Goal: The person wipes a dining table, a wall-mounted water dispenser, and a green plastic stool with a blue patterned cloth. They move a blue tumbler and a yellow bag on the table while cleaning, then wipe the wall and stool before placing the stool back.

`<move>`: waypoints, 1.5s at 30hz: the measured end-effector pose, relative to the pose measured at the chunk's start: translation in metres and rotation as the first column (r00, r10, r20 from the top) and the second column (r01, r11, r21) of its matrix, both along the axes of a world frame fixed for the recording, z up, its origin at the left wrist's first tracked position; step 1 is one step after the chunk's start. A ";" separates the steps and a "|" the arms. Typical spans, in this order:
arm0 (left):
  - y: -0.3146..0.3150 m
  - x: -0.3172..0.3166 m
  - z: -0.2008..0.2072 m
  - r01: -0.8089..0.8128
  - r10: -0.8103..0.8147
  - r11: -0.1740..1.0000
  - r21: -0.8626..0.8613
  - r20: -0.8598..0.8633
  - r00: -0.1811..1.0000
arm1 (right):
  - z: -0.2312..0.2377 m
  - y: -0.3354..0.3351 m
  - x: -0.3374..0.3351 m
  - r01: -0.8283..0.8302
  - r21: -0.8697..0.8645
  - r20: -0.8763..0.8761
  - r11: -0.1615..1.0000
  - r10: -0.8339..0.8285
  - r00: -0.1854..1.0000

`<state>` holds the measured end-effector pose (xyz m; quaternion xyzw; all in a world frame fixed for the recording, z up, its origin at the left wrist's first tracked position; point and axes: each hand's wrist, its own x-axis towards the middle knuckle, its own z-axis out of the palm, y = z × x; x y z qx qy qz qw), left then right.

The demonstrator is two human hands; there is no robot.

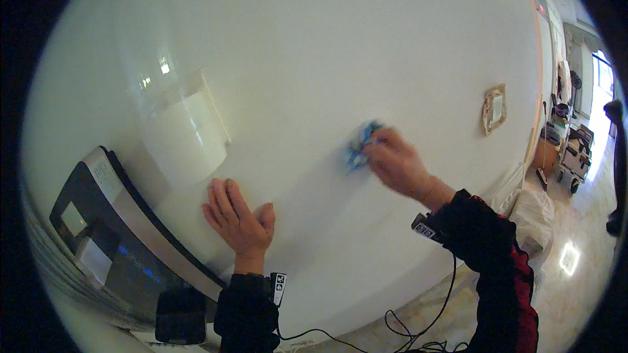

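My right hand (398,165) grips a bunched blue cloth (364,144) and holds it against the white wall (314,65). Both the hand and the cloth are smeared by motion. Lower and to the left, my left hand (241,221) rests flat on the same wall with its fingers stretched out and nothing in it. It lies just below a pale, shiny patch of reflected light. Dark sleeves cover both forearms, and each wrist carries a small black device with a white label.
A dark appliance with a silver band (137,242) stands at the lower left, close to my left arm. An ornate small frame (494,110) hangs on the wall at right. Black cables (418,333) trail below. A wheeled frame (575,160) stands on the marble-like floor at far right.
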<state>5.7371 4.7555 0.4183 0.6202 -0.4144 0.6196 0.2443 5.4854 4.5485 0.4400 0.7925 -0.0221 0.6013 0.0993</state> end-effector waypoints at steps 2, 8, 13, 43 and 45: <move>0.000 -0.001 0.000 -0.007 0.007 1.000 -0.006 0.005 1.000 | 0.030 -0.041 -0.021 0.142 -0.028 0.168 0.989 -0.135 0.976; 0.002 -0.004 0.002 -0.021 0.021 1.000 -0.002 -0.007 1.000 | 0.029 -0.042 -0.036 0.235 0.122 0.445 0.964 -0.265 0.855; 0.001 -0.002 -0.001 -0.001 0.001 1.000 0.001 -0.008 1.000 | -0.012 -0.012 -0.035 0.077 0.081 0.080 0.994 -0.084 0.993; 0.004 -0.006 -0.008 0.115 0.000 0.949 0.293 -0.365 0.931 | 0.044 0.004 0.163 -0.089 -0.063 0.119 0.994 0.096 0.988; 0.002 -0.002 -0.025 0.145 -0.025 0.953 0.265 -0.407 0.913 | 0.032 0.003 0.185 -0.142 -0.008 0.052 0.990 0.142 0.988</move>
